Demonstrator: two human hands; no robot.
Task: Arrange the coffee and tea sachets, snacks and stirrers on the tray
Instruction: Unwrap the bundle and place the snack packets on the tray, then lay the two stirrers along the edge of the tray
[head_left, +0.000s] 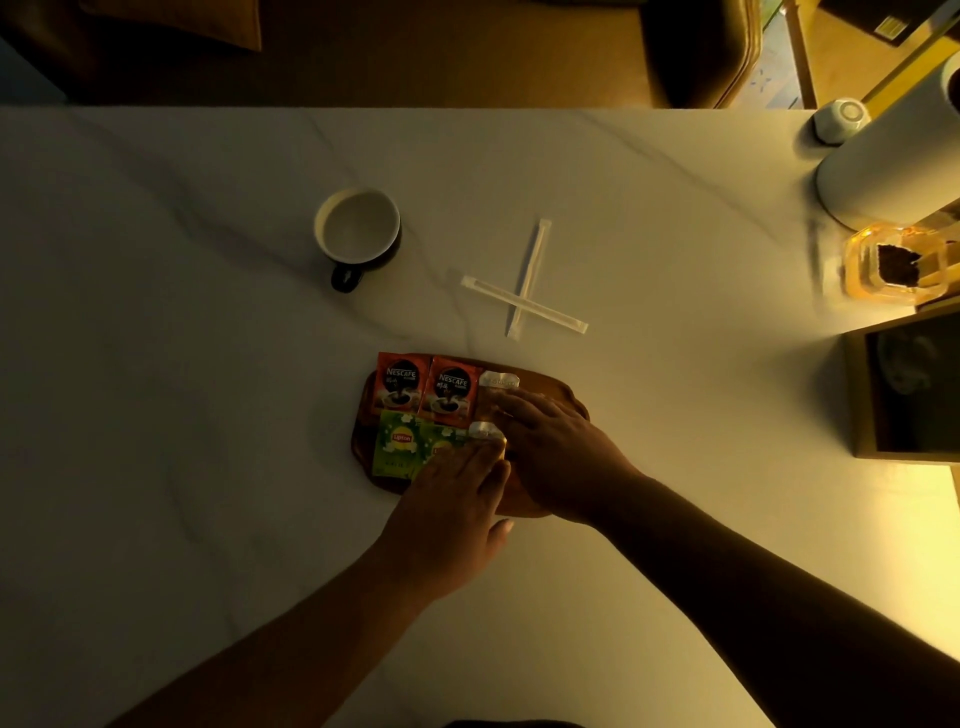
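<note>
- My left hand (457, 499) and right hand (550, 441) lay flat, fingers open, on snack packets (488, 430) on the tray (563, 391).
- Two stirrers (524, 301) lay crossed beyond it.

Sachets (426, 389) lie on the tray (363, 415); crossed stirrers (524, 301) behind it, cup (358, 228) behind-left.

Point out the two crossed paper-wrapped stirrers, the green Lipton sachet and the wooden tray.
crossed paper-wrapped stirrers (521, 303), head view, where they cross
green Lipton sachet (402, 439), head view, its logo
wooden tray (563, 391), head view, bare far-right rim
</note>
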